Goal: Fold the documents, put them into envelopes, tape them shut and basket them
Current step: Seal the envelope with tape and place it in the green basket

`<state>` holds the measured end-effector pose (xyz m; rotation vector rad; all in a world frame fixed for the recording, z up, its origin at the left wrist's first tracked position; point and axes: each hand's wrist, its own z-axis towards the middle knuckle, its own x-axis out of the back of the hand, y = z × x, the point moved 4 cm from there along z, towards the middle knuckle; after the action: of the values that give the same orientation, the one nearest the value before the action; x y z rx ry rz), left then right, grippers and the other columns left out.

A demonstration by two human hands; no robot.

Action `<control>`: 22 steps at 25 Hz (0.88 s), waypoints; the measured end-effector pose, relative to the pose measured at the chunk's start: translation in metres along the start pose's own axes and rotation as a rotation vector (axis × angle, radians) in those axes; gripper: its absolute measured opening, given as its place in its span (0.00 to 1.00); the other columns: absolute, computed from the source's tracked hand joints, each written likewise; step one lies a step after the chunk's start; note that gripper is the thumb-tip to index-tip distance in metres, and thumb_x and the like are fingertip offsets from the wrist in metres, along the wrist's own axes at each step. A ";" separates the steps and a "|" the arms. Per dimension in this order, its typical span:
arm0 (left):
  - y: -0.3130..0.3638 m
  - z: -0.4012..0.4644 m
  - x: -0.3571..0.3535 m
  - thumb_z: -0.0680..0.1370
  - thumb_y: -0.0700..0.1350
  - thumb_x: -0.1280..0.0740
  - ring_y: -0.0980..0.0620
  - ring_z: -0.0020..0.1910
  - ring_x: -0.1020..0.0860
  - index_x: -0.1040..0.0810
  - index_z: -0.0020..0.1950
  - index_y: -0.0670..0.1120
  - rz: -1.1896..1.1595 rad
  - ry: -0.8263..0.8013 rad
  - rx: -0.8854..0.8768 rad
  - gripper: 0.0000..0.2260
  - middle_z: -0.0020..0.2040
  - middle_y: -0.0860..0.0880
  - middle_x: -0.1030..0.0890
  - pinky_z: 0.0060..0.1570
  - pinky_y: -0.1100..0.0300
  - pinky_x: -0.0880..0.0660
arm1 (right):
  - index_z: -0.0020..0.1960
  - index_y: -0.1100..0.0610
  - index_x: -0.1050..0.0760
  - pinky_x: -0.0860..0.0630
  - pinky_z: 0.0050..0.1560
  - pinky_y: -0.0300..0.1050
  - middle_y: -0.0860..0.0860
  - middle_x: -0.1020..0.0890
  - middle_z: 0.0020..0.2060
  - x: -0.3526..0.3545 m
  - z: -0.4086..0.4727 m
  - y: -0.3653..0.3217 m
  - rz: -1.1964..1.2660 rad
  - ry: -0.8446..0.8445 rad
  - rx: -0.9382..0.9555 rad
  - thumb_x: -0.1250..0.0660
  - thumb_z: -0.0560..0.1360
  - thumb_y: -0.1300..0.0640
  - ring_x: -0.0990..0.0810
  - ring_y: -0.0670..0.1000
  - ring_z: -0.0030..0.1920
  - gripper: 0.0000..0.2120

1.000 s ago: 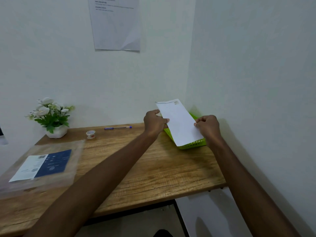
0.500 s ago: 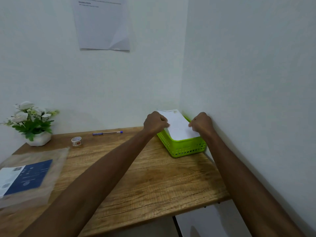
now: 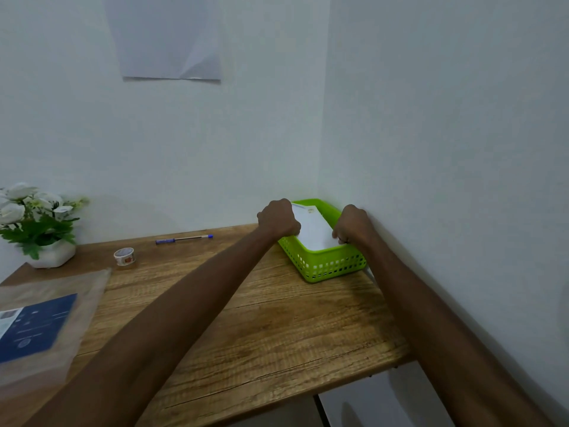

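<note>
- At the far left of the bench [image 3: 277, 328] you have a white pot of white flowers [image 3: 34, 223] against the wall, and nearer you a clear plastic sleeve [image 3: 46, 328] with a blue and white sheet inside it.
- Just right of the flowers sits a small roll of tape [image 3: 124, 256], with a blue pen [image 3: 184, 239] lying beyond it near the wall.
- Your left hand [image 3: 278, 220] is curled, its fingers closed on the left edge of the white envelope [image 3: 314, 232].
- The envelope lies inside the green basket [image 3: 326, 266], which stands in the far right corner.
- Your right hand [image 3: 351, 224] is curled too, pinching the envelope's right edge at the basket's right rim.
- A paper sheet [image 3: 169, 38] hangs on the far wall above.
</note>
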<state>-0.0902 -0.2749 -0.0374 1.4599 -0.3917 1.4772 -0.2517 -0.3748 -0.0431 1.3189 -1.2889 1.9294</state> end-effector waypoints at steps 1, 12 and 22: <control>0.002 0.000 0.001 0.67 0.45 0.23 0.43 0.58 0.20 0.23 0.58 0.44 0.025 0.009 -0.002 0.22 0.57 0.45 0.20 0.55 0.52 0.25 | 0.58 0.61 0.20 0.27 0.42 0.44 0.53 0.19 0.40 -0.001 0.002 0.001 -0.006 -0.010 0.004 0.25 0.68 0.65 0.19 0.57 0.58 0.19; 0.006 0.014 -0.010 0.68 0.46 0.21 0.43 0.60 0.21 0.23 0.61 0.44 0.205 -0.052 -0.081 0.24 0.60 0.44 0.20 0.50 0.52 0.29 | 0.56 0.64 0.24 0.27 0.44 0.44 0.62 0.16 0.54 -0.011 0.002 -0.002 -0.077 -0.028 0.045 0.24 0.68 0.64 0.18 0.60 0.57 0.19; 0.019 0.020 -0.012 0.71 0.56 0.23 0.43 0.63 0.24 0.22 0.53 0.46 0.433 -0.186 -0.271 0.19 0.59 0.46 0.19 0.65 0.37 0.33 | 0.56 0.62 0.24 0.26 0.43 0.45 0.60 0.19 0.57 -0.014 -0.003 -0.007 -0.180 -0.031 0.075 0.26 0.69 0.62 0.19 0.60 0.58 0.17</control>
<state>-0.0966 -0.3042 -0.0362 1.3481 -1.0344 1.5476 -0.2414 -0.3676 -0.0527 1.4544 -1.0807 1.8544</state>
